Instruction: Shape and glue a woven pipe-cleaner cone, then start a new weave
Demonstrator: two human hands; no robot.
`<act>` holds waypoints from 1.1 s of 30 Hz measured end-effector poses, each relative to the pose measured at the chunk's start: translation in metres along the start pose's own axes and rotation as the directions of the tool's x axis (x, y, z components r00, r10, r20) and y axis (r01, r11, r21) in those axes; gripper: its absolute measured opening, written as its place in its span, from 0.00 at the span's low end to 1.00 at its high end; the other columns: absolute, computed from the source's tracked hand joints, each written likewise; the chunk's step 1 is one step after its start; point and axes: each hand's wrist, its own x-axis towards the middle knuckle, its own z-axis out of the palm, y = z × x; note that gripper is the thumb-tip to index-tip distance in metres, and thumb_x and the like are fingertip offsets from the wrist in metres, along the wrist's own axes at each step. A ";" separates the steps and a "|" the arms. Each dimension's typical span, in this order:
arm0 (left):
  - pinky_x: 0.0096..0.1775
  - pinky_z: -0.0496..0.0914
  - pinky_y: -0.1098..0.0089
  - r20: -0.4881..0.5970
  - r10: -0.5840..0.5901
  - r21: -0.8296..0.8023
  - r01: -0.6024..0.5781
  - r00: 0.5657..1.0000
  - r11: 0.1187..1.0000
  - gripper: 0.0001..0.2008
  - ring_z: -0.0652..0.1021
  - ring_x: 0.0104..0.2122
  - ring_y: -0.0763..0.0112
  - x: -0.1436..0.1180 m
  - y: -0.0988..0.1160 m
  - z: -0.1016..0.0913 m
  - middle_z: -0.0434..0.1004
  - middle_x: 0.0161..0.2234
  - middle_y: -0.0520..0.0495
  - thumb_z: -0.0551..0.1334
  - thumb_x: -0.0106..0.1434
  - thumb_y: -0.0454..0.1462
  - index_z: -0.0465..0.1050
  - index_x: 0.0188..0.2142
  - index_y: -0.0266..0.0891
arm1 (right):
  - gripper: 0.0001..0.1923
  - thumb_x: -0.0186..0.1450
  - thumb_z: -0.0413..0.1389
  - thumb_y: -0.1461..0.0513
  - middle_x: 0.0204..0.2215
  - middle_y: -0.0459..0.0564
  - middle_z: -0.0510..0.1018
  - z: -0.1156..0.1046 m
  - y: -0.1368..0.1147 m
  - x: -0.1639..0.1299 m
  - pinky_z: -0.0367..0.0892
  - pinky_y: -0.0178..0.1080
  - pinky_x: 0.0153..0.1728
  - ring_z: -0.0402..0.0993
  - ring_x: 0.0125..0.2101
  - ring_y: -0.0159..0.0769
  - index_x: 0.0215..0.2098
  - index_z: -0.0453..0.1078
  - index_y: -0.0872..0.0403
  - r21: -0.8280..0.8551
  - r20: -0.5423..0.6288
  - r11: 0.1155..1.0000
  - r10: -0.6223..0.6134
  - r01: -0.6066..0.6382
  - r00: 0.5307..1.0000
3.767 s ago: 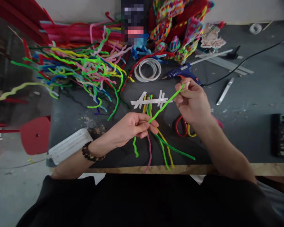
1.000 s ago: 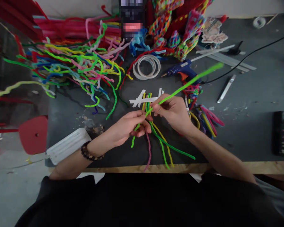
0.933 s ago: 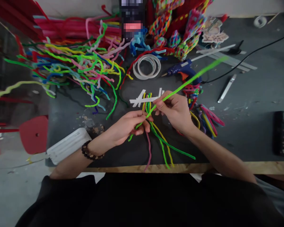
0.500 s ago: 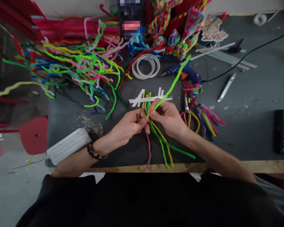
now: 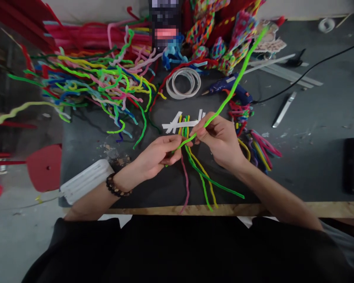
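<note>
Lime-green pipe cleaner [image 5: 224, 106] sits near the middle of the grey table [image 5: 312, 165], pinched at its low end by the left hand [image 5: 157, 153], wrist bent in, beaded bracelet [image 5: 114, 188] showing. Right hand [image 5: 221, 137] grips it just beside, fingers curled, the rest slanting up toward the far edge past the blue glue gun [image 5: 228, 87]. No readable writing anywhere.

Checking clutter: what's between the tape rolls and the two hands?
In the head view, white tape strips pinning pipe cleaner ends lie between the tape rolls and the hands; otherwise bare dark table.
</note>
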 end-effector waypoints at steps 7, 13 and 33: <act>0.23 0.48 0.72 0.091 0.034 0.179 -0.050 0.995 0.983 0.17 0.55 0.18 0.82 0.002 -0.006 0.003 0.60 0.20 0.58 0.64 0.73 0.48 0.71 0.35 0.37 | 0.17 0.66 0.66 0.45 0.30 0.45 0.79 0.008 0.003 -0.009 0.69 0.41 0.26 0.73 0.24 0.33 0.36 0.72 0.47 0.138 0.062 0.985 0.092 -0.100 0.994; 0.22 0.49 0.72 0.088 0.079 0.420 -0.109 0.993 0.901 0.16 0.60 0.18 0.79 -0.004 -0.010 0.011 0.61 0.19 0.58 0.61 0.74 0.48 0.70 0.36 0.38 | 0.22 0.63 0.68 0.43 0.25 0.42 0.73 0.019 -0.001 -0.015 0.61 0.38 0.22 0.64 0.21 0.29 0.32 0.68 0.49 0.167 0.019 0.966 0.196 -0.197 0.980; 0.25 0.58 0.76 0.005 0.196 0.229 -0.192 0.981 0.954 0.09 0.65 0.20 0.82 0.003 -0.019 0.012 0.78 0.28 0.48 0.58 0.74 0.36 0.71 0.36 0.36 | 0.16 0.67 0.67 0.51 0.28 0.42 0.72 0.008 0.002 -0.002 0.58 0.36 0.22 0.64 0.20 0.26 0.34 0.68 0.49 0.147 -0.108 0.989 0.046 -0.030 0.993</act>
